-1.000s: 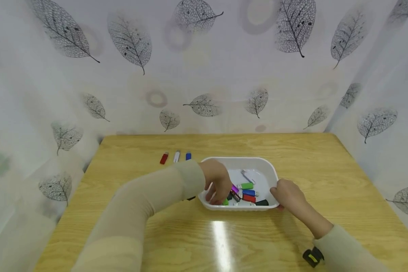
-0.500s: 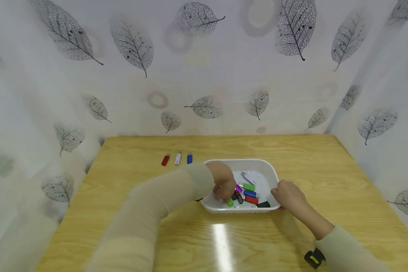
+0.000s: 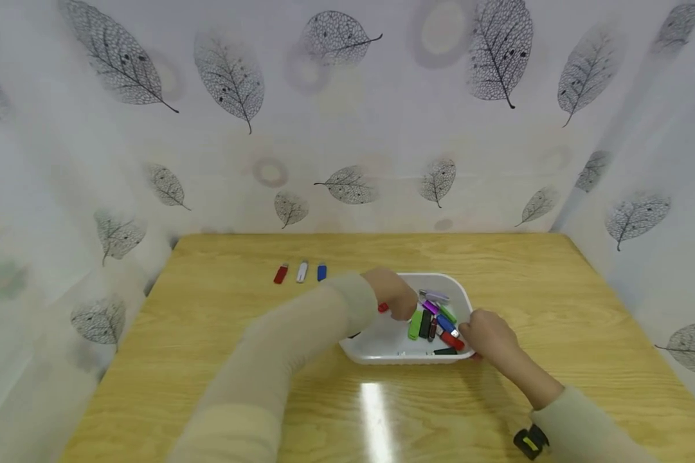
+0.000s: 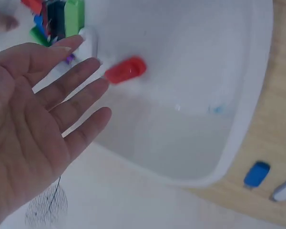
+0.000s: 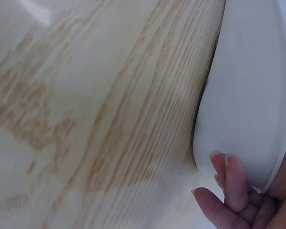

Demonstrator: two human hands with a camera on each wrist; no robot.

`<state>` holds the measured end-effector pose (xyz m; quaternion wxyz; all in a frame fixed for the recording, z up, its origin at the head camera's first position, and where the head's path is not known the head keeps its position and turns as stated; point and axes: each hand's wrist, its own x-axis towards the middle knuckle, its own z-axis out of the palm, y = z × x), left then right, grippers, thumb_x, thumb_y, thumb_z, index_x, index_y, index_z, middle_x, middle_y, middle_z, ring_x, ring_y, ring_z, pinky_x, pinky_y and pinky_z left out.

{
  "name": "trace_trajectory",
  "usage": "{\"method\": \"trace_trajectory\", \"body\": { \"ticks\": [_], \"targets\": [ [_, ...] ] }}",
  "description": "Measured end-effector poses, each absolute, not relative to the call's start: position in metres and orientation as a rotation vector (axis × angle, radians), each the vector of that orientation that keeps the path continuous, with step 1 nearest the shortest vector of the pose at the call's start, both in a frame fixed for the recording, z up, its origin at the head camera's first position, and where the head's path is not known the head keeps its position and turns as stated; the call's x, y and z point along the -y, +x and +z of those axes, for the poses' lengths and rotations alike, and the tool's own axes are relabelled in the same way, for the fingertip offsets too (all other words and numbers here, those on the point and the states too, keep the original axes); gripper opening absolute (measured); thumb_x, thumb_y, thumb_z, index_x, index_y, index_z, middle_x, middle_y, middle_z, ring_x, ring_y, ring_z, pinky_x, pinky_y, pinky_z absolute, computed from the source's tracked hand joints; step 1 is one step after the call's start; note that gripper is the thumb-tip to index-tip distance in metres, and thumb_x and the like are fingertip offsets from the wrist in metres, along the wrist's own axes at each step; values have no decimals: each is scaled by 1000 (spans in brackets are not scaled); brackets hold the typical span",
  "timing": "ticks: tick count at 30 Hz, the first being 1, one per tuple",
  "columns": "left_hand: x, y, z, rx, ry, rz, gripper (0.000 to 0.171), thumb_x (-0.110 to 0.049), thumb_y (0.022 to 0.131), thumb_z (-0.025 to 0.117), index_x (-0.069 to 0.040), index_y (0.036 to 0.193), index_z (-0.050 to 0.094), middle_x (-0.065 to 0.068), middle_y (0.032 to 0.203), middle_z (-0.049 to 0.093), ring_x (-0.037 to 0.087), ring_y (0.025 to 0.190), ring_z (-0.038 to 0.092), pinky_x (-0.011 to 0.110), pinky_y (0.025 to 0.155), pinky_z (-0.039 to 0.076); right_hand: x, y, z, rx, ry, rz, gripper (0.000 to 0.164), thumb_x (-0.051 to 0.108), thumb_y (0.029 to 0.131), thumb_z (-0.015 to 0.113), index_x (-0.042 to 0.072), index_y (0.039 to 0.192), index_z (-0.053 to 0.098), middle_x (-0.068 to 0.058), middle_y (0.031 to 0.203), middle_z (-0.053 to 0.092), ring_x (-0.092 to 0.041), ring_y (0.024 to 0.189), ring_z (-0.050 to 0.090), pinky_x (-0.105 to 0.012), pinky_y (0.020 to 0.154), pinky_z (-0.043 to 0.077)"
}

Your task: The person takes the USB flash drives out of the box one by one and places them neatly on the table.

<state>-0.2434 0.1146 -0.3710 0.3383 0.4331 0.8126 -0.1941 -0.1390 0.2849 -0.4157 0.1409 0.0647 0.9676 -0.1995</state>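
A white plastic tray (image 3: pixel 376 350) holds several USB sticks, bunched toward its right side. Over its left part hovers my left hand (image 4: pixel 43 109), palm showing and fingers extended. Its fingertips are by a white USB stick (image 4: pixel 88 43); whether they touch it I cannot tell. A red USB stick (image 4: pixel 126 70) lies just past the fingers, apart from the bunch. Among the bunch are a green USB stick (image 3: pixel 415 325), a black one (image 3: pixel 425 323) and a blue one (image 3: pixel 448 325). My right hand (image 3: pixel 488 334) grips the tray's right end, fingers curled under the rim.
On the wooden table (image 3: pixel 220 257), left of the tray, lie a red USB stick (image 3: pixel 281 273), a white one (image 3: pixel 302 272) and a blue one (image 3: pixel 321 272). A leaf-patterned curtain (image 3: pixel 347 128) hangs behind the table.
My left hand has moved right and away from me inside the tray. The USB sticks have shifted right into a tighter bunch. My right hand stays at the rim.
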Motion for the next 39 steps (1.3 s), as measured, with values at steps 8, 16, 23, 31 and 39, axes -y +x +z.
{"method": "trace_trajectory", "body": {
  "ticks": [8,16,23,31,39],
  "targets": [
    [-109,-270,-353,-2118,1029,-329,25,-16,93,52,-10,115,63,1,115,61,16,104,55,29,88,45,-283,-140,-419,-2763,227,-561,23,10,87,48,-6,75,59,-6,55,57,-14,42,57,-24,39,40],
    [-103,-265,-352,-2315,819,-205,14,-25,92,57,-17,104,57,0,105,64,14,87,58,27,73,46,-283,-140,-418,-2761,243,-564,23,10,87,48,-9,79,60,-7,57,57,-14,42,58,-23,38,41],
    [-103,-251,-371,-2448,716,-173,12,-16,91,60,-16,103,58,-2,102,56,15,83,52,25,63,46,-283,-139,-417,-2769,240,-564,23,10,87,47,-7,76,59,-6,55,57,-14,42,57,-24,38,40],
    [-107,-252,-395,-2489,944,-280,10,-8,90,56,-13,97,61,0,101,63,14,88,55,25,76,47,-281,-135,-423,-2757,268,-577,21,11,86,48,-4,74,58,-6,54,56,-14,42,55,-25,39,39],
    [-107,-246,-397,-2580,1191,-408,20,-6,96,45,-14,102,63,2,106,66,14,99,61,25,88,47,-283,-137,-421,-2785,249,-570,22,10,86,49,-3,71,58,-6,52,55,-14,40,54,-24,37,38]
  ]
}}
